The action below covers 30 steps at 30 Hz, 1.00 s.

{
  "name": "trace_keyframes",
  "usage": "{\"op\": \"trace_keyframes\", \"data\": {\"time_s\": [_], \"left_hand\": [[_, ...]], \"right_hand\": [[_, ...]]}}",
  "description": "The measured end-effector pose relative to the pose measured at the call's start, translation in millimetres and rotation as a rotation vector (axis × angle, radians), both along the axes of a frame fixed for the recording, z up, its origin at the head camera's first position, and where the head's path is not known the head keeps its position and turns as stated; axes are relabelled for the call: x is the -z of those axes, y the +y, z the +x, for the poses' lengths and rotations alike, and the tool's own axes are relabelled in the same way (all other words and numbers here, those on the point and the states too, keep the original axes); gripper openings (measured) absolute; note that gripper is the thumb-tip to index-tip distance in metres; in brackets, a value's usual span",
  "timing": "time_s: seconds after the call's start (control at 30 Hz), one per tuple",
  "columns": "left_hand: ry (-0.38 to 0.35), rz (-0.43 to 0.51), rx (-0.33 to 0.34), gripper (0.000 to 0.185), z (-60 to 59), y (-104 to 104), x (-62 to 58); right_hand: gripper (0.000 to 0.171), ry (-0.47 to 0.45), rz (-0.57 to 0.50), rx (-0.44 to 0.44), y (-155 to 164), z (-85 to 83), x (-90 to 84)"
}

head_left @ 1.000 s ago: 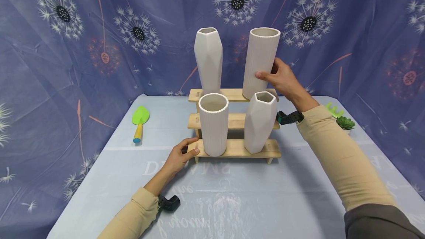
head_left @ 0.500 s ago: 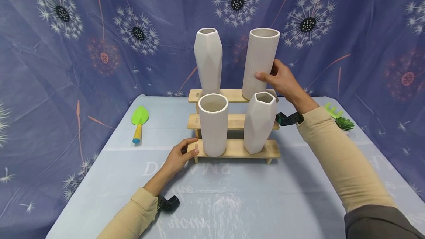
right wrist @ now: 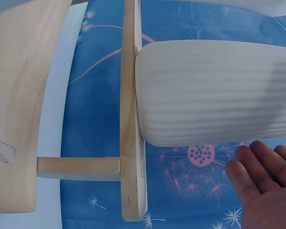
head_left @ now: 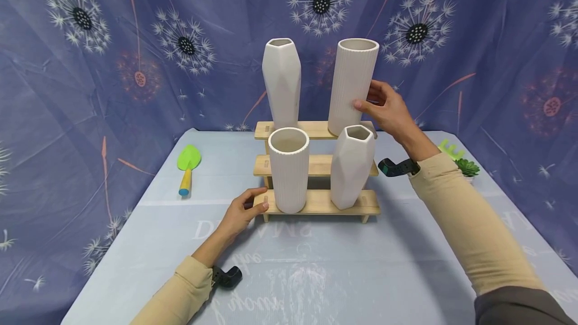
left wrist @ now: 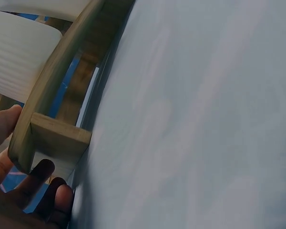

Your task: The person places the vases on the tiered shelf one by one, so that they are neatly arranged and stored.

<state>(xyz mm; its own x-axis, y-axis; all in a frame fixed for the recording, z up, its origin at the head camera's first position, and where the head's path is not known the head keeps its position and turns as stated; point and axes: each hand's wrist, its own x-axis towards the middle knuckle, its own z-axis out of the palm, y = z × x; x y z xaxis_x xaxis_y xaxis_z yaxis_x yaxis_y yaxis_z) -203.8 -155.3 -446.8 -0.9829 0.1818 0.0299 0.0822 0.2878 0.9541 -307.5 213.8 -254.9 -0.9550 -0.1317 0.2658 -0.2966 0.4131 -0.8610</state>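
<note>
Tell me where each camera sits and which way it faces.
Head: worn on the head, facing forward and down at the rack, four vases, both hands and sleeves.
Left wrist: low at the rack's left end, looking along the table; left hand at the bottom board.
Right wrist: beside the top shelf, facing the ribbed vase; right hand fingers show, just off it.
Shared: head and right wrist both show that vase.

Four white vases stood on one wooden rack (head_left: 316, 202): two ribbed (head_left: 352, 84) (head_left: 289, 169), two faceted (head_left: 281, 82) (head_left: 352, 167). One green trowel (head_left: 187, 168), one green rake (head_left: 449, 148), one small succulent (head_left: 467, 167). Two hands were in view, left (head_left: 241, 212) and right (head_left: 388, 109).
</note>
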Motion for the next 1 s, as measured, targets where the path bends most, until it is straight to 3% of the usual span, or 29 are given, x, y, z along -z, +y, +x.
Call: {"op": "trace_keyframes", "data": {"time_s": [0.27, 0.4, 0.7, 0.87, 0.93, 1.0], "left_hand": [[0.020, -0.033, -0.035, 0.045, 1.6, -8, -4.9], [0.065, -0.061, -0.069, 0.047, 2.6, -12, -10.7], [0.152, -0.057, -0.126, 0.044, 5.0, -16, -29.9], [0.172, -0.082, -0.146, 0.047, 16.7, -10, -58.9], [0.175, -0.094, -0.153, 0.048, 16.6, -10, -63.0], [0.193, -0.107, -0.163, 0.047, 12.5, -12, -58.4]], "right_hand": [[0.078, 0.005, -0.023, 0.044, 9, 10.4, 4.5], [0.073, 0.034, -0.031, 0.055, 13, 15.6, 8.4], [0.066, 0.085, -0.032, 0.077, 19, 32.1, 20.8], [0.063, 0.109, -0.029, 0.116, 21, 40.1, 28.9], [0.060, 0.128, -0.031, 0.129, 22, 43.5, 32.6], [0.058, 0.146, -0.033, 0.134, 24, 47.3, 36.8]]}}
